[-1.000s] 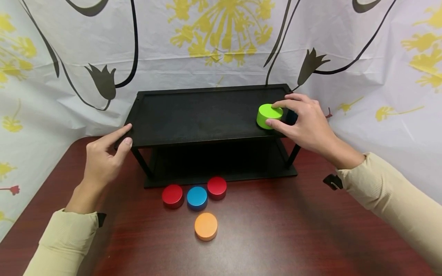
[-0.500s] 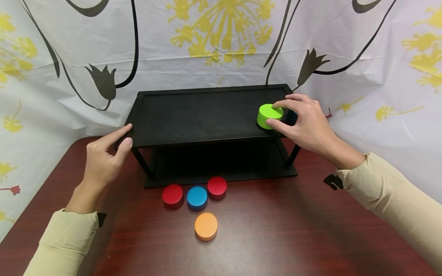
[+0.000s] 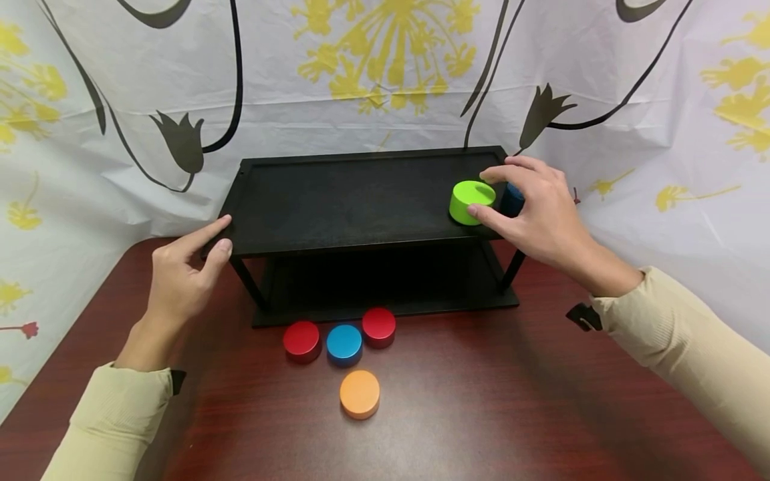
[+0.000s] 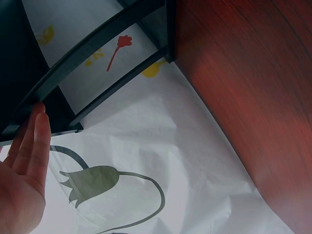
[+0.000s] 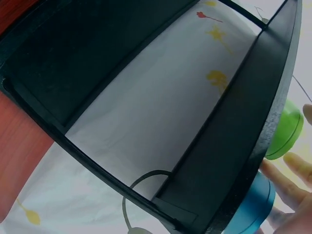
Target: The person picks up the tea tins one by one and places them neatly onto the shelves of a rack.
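Note:
On the right end of the black shelf's top (image 3: 361,197) sits a bright green round block (image 3: 469,204). My right hand (image 3: 544,214) is beside it, index finger lifted off its top and thumb at its front side. A blue round block (image 3: 513,198) stands just right of the green one, partly behind that hand; the right wrist view shows the blue block (image 5: 253,204) near the shelf end with fingers around it, spread. My left hand (image 3: 180,277) rests its extended fingers against the shelf's left edge, as the left wrist view also shows for the left hand (image 4: 27,165).
Before the shelf, two red round blocks (image 3: 302,342) flank a light blue one (image 3: 344,345) on the dark red wooden table (image 3: 481,401). An orange round block (image 3: 359,395) lies nearer. The shelf has a lower tier (image 3: 385,287). Patterned white cloth (image 3: 337,127) hangs behind.
My right index finger has lifted off the green block and drawn back to the right, showing more of the blue block behind. The green block and my left hand have stayed in place.

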`<state>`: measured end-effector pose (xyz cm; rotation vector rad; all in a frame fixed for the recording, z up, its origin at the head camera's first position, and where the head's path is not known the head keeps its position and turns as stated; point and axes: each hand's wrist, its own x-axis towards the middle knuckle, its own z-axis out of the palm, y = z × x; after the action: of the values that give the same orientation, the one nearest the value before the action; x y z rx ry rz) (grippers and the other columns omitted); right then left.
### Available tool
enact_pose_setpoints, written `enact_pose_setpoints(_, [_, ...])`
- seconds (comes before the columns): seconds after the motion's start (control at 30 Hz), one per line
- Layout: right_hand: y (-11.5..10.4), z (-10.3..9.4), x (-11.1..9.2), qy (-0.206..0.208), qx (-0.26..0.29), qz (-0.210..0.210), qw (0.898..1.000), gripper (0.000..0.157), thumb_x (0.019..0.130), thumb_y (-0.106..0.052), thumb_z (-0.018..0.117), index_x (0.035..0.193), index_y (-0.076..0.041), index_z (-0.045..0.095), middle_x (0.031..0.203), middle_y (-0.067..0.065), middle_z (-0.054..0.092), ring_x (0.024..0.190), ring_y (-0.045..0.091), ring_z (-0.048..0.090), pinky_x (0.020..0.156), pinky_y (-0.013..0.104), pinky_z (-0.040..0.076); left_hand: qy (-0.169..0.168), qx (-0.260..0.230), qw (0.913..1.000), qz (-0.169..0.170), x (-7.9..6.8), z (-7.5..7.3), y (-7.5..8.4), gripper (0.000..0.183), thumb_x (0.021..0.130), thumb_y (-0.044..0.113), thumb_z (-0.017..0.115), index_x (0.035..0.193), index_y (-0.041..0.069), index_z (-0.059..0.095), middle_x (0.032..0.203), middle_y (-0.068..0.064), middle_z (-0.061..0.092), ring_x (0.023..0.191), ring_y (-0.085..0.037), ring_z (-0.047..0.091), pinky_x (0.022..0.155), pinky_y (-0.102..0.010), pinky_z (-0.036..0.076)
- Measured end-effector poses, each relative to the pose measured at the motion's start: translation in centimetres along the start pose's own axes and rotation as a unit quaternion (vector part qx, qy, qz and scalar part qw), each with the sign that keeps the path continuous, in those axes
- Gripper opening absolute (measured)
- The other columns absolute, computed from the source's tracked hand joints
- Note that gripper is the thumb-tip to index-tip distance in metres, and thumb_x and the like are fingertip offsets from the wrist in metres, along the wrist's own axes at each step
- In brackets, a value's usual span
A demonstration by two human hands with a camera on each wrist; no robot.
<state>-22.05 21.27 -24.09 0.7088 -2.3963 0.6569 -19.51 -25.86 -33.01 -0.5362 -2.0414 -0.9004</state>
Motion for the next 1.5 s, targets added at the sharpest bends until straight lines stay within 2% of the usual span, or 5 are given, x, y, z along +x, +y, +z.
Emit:
enact_pose_setpoints(0.27, [-0.7,-0.6,-0.5,0.024,0.014,-0.020,0.999,0.040,0.079,-0.019,0.082,0.115,-0.004,0.071,0.112,0.012,0.070,0.130,0.028,0.046,0.106,0.056,0.027,0.001,-0.002,1.0000,0.000,0.1,0.0,0.0,0.034,0.093,0.020,0.063,0.125,0.013,0.072,0.079,-0.013,0.070,0.069,0.006,0.049,0.069,-0.015,0.036])
enact_pose_setpoints(0.5, [-1.5,-0.8,-1.3,0.023,0.030,-0.029,0.999,0.041,0.077,-0.018,0.083,0.115,-0.007,0.072,0.112,0.007,0.070,0.129,0.025,0.048,0.096,0.060,0.034,-0.001,0.000,1.0000,-0.003,0.0,-0.1,0.0,0.034,0.093,0.019,0.063,0.125,0.013,0.072,0.083,-0.015,0.072,0.073,0.008,0.050,0.073,-0.014,0.037])
enact_pose_setpoints(1.1, [-2.9,-0.2,-3.6,0.025,0.071,-0.065,0.995,0.044,0.074,-0.012,0.083,0.116,-0.005,0.072,0.112,0.006,0.070,0.130,0.026,0.048,0.100,0.052,0.035,0.000,-0.002,1.0000,-0.002,0.0,0.0,-0.1,0.035,0.093,0.021,0.063,0.126,0.013,0.071,0.078,-0.012,0.069,0.067,0.005,0.047,0.067,-0.016,0.035])
enact_pose_setpoints(1.3, [-3.2,0.2,-4.5,0.013,0.067,-0.071,0.995,0.043,0.073,-0.013,0.084,0.114,-0.007,0.072,0.111,0.004,0.070,0.128,0.026,0.048,0.098,0.045,0.038,0.001,-0.001,1.0000,-0.001,0.0,0.0,-0.1,0.035,0.093,0.023,0.063,0.125,0.013,0.072,0.075,-0.009,0.067,0.065,0.003,0.045,0.065,-0.016,0.035])
enact_pose_setpoints(1.5, [-3.5,0.8,-5.3,0.004,0.071,-0.084,0.994,0.043,0.072,-0.014,0.085,0.113,-0.008,0.072,0.110,0.003,0.070,0.128,0.028,0.048,0.101,0.038,0.038,0.001,-0.004,1.0000,-0.004,0.1,0.0,0.0,0.034,0.093,0.021,0.063,0.125,0.014,0.072,0.079,-0.013,0.069,0.068,0.005,0.047,0.068,-0.015,0.036])
